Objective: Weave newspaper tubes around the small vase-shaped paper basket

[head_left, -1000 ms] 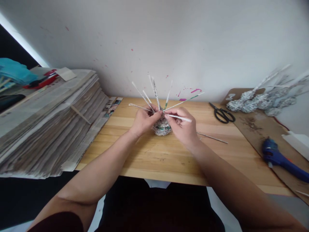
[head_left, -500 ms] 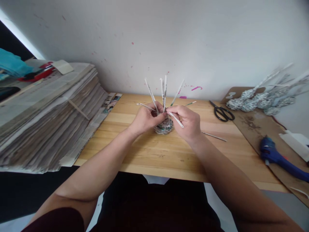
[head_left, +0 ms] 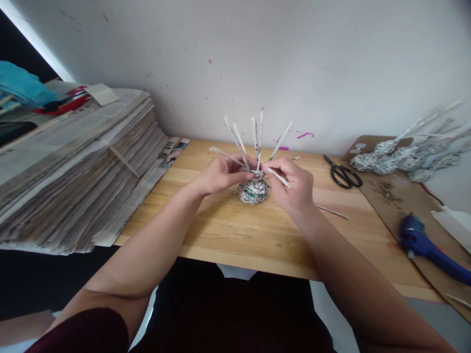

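A small round basket woven from rolled newspaper (head_left: 253, 191) rests on the wooden table (head_left: 235, 240), with several paper sticks (head_left: 255, 132) rising from its narrow neck. Around the left side of that neck, my left hand (head_left: 221, 174) is closed, its thumb at the front and fingers behind. My right hand (head_left: 292, 184) pinches a white paper strand (head_left: 277, 176) at the neck's right side; the strand's end points down to the right. The far fingertips of my left hand are partly hidden by the sticks.
Black scissors (head_left: 343, 174) lie to the right, near a loose thin stick (head_left: 332, 212). A blue glue gun (head_left: 423, 242) sits on brown cardboard (head_left: 379, 196), below several finished woven pieces (head_left: 393, 157). At left stands a tall newspaper stack (head_left: 110, 166) with a red stapler-like tool (head_left: 66, 103).
My left thumb has shifted, so more of the basket's body and neck shows. My right hand still pinches the strand. The view has tilted slightly.
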Demonstrator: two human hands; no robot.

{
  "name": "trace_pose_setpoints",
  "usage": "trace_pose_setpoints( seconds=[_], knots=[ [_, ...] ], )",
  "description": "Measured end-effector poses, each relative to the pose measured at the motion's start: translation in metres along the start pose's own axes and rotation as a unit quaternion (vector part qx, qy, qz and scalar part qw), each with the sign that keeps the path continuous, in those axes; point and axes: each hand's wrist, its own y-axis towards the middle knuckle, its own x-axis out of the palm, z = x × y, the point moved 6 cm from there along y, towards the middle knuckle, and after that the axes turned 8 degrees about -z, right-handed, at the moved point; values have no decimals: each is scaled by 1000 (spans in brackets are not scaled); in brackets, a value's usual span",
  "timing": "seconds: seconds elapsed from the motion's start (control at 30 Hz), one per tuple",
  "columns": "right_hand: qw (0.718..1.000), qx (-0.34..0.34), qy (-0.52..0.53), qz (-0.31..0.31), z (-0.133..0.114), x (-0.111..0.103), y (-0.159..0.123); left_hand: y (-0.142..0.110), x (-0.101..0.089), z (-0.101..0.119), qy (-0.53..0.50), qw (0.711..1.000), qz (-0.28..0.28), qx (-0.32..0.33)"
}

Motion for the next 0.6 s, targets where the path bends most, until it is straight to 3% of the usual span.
trace_pose_setpoints(
  seconds=[0.2,0.43,0.6],
  knots=[
    [1000,-11,22,5,1,0,0,0,-4,0,-28,999,-37,-20],
    [999,-9,41,-2,4,1,0,-1,-20,3,4,999,8,32],
    [999,-4,45,-11,7,1,1,2,-22,-1,-1,999,17,30]
  ],
)
